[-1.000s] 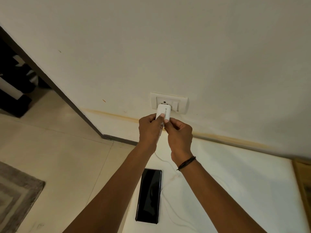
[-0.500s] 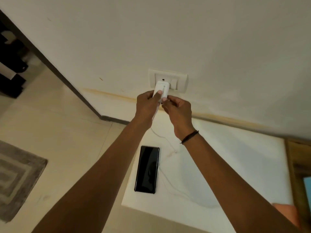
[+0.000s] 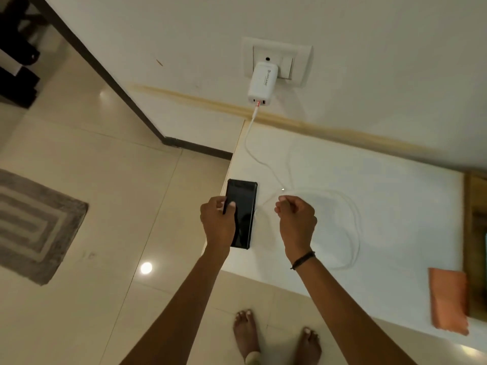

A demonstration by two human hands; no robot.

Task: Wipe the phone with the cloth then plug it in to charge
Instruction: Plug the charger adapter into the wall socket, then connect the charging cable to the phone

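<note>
Rug (image 3: pixel 34 222) is lying on the tiled floor at far left. Left hand (image 3: pixel 217 222) is gripping the phone (image 3: pixel 243 206) by its left edge, thumb lying on the dark screen, fingers curling round the side. Phone is lying flat, screen up, at the left edge of the white bench (image 3: pixel 382 180), long side pointing toward the wall. Charger (image 3: pixel 262 83) is sitting plugged into the socket (image 3: pixel 300 64) on the wall above the bench. Cable (image 3: pixel 250 143) is running down from the charger's bottom port onto the bench and looping wide to the right. Right hand (image 3: pixel 296 219) is hovering just right of the phone, fingers curled, pinching the cable near its free end; the metal tip (image 3: pixel 282 189) is showing just above the fingers, apart from the phone. Cloth (image 3: pixel 449 301), orange, is lying folded at the bench's right front corner, well apart from the phone. Bare feet (image 3: pixel 276 338) are standing on the floor below.
</note>
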